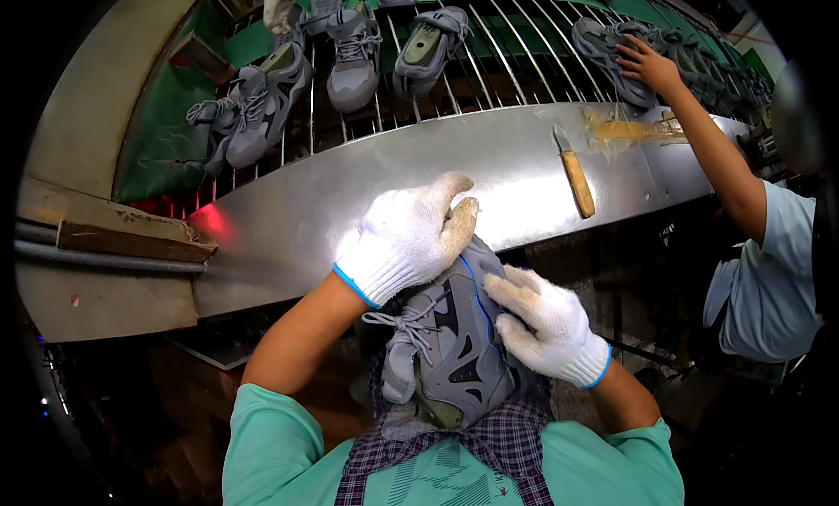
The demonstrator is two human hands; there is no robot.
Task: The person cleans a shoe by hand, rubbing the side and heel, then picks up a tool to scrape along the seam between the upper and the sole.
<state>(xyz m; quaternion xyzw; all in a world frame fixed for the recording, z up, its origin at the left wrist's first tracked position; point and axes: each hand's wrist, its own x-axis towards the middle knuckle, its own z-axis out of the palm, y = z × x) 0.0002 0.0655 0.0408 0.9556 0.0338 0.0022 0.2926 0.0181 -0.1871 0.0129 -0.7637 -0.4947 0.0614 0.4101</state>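
Showing at far left, gray lace-up shoes (249, 113) rest on metal bars (311, 126) beyond the metal surface (367, 156). The white-gloved left hand (406, 239) covers part of the toe of the gray sneaker (459, 327), thumb and forefinger curled near each other; whether they pinch anything, I cannot tell. That sneaker stands toe-up against the plaid apron (529, 423), best braced there so it cannot twist. The right hand (551, 327) lays bent, slightly spread fingers along its side; light, even pressure near the blue line (476, 283) should spare the upper. Farther right, a wooden-handled knife (577, 184) lies on the surface, well apart.
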